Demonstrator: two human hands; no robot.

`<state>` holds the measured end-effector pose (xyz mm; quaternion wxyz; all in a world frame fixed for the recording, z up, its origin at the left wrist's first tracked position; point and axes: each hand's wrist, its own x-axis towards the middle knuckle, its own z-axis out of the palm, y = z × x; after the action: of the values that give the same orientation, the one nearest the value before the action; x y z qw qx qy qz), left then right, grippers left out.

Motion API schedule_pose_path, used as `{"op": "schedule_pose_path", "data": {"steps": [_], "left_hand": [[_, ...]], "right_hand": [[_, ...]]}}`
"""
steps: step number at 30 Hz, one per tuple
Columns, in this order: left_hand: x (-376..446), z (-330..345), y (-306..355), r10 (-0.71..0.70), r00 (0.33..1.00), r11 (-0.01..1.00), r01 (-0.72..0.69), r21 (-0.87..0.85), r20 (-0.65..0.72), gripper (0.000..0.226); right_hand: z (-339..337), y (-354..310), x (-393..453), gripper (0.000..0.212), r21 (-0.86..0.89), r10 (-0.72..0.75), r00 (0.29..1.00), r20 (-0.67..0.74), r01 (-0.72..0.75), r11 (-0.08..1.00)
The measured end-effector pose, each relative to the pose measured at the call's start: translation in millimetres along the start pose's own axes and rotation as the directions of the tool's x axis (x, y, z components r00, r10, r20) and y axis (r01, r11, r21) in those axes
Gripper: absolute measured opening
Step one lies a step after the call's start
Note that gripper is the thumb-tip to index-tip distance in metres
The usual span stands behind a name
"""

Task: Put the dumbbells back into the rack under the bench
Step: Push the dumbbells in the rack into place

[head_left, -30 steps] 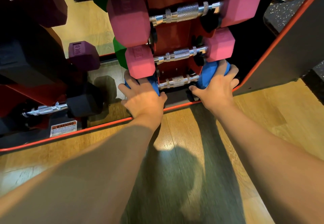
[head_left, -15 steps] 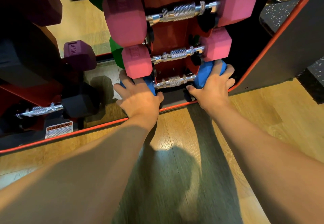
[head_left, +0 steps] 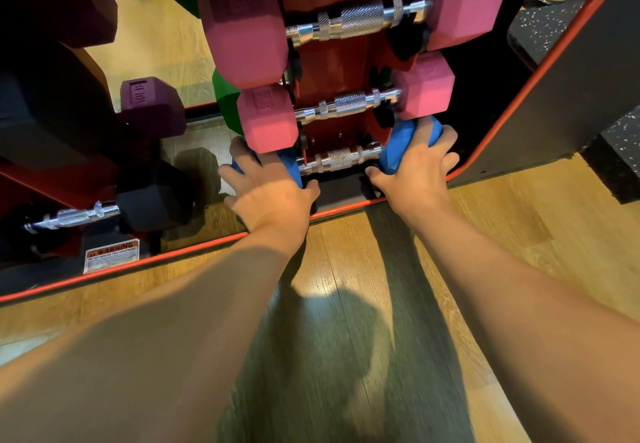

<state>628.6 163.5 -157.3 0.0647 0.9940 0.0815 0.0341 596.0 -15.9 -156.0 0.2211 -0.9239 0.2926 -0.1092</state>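
A blue dumbbell (head_left: 341,159) with a chrome knurled handle lies across the lowest slot of the red rack (head_left: 341,61) under the bench. My left hand (head_left: 266,189) grips its left blue head, fingers wrapped over the top. My right hand (head_left: 420,162) grips its right blue head the same way. Above it sit a small pink dumbbell (head_left: 346,104) and a larger pink dumbbell (head_left: 353,21), both resting in the rack. Most of each blue head is hidden under my fingers.
A black dumbbell (head_left: 104,212) and a purple dumbbell (head_left: 152,106) sit in the rack at left, near a warning label (head_left: 111,255). A green head (head_left: 227,103) shows behind the pink ones. The bench's black, red-edged panel (head_left: 568,78) rises at right. Wood floor (head_left: 346,286) lies below.
Both hands stay on the blue dumbbell's heads in the lowest slot. The view has drifted slightly; nothing else has visibly moved.
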Motion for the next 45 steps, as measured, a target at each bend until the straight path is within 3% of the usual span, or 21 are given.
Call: {"op": "schedule_pose_path", "data": {"steps": [10, 22, 25, 30, 35, 38, 42, 45], "left_hand": [[-1, -4, 3, -0.006, 1.000, 1.000, 0.007, -0.009, 0.007, 0.092], [-5, -20, 0, -0.061, 0.998, 0.975, 0.066, -0.213, 0.031, 0.113], [-5, -28, -3, -0.124, 0.991, 0.936, 0.136, -0.325, 0.060, 0.118], [-2, -44, -9, -0.109, 0.993, 0.912, 0.083, -0.402, -0.043, 0.126], [5, -51, -8, 0.039, 0.999, 0.979, -0.039, -0.200, -0.004, 0.116], [10, -55, -2, 0.053, 0.999, 0.976, -0.053, -0.211, -0.005, 0.113], [15, -56, -3, 0.070, 0.996, 0.958, -0.081, -0.274, -0.051, 0.101], [14, -57, -7, 0.051, 0.997, 0.954, -0.063, -0.295, -0.050, 0.103]], "right_hand": [[-7, -1, -2, 0.109, -0.010, -0.009, 0.999, 0.040, 0.009, 1.000], [-22, -1, -17, 0.115, -0.061, -0.005, 0.998, 0.068, 0.010, 0.998], [-28, -2, -17, 0.115, 0.019, 0.036, 0.998, 0.053, -0.037, 0.999], [-43, -5, -12, 0.122, 0.136, 0.091, 0.995, -0.045, -0.085, 0.987], [-54, -22, -7, 0.130, 0.192, 0.053, 0.994, -0.097, -0.034, 0.981], [-58, -33, -1, 0.124, 0.288, 0.073, 0.994, -0.079, -0.047, 0.956], [-59, -38, 1, 0.100, 0.395, 0.129, 0.991, -0.045, -0.100, 0.913], [-57, -41, -3, 0.081, 0.350, 0.143, 0.987, -0.072, -0.109, 0.930]]}}
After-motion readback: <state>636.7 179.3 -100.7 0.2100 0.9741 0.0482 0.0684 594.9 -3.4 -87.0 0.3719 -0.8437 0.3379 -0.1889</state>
